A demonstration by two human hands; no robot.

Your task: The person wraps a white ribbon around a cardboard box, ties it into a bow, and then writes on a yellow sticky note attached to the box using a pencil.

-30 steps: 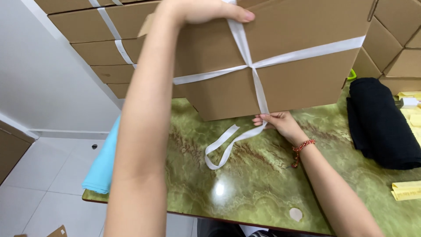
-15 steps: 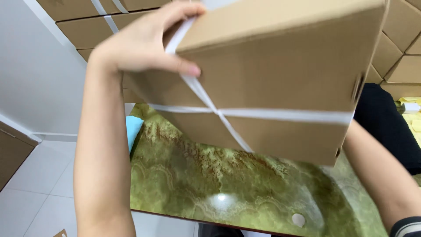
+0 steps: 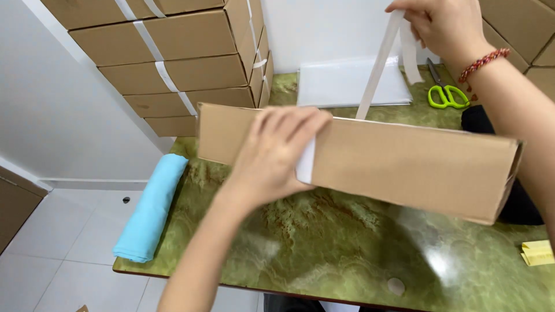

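Left hand (image 3: 272, 156) is spread flat against the near side of the long cardboard box (image 3: 404, 164), fingers fanned and loosely curved, pressing the white strap (image 3: 378, 72) down where it crosses the box face; it's a press, not a clench. Up at the top of the view, the right hand (image 3: 442, 26) is pinched closed on the upper end of that same strap, with a red beaded bracelet (image 3: 483, 60) at the wrist. The strap runs taut and slanted from those fingers down to the top edge of the box, with a loose tail hanging beside it.

The box itself sits on its long side across the green marbled table (image 3: 324, 248), its right end tilted towards the camera and open-looking at the flap.

Moving outward: behind the box lies a flat white sheet stack (image 3: 352, 81), and just beside it green-handled scissors (image 3: 445, 92). A dark cloth bundle (image 3: 520, 202) sits partly hidden behind the box's right end, and yellow paper slips (image 3: 537, 252) rest at the table's right edge. On the left edge, a rolled light-blue cloth (image 3: 151, 208). Against the wall, a stack of strapped cardboard boxes (image 3: 173, 63)
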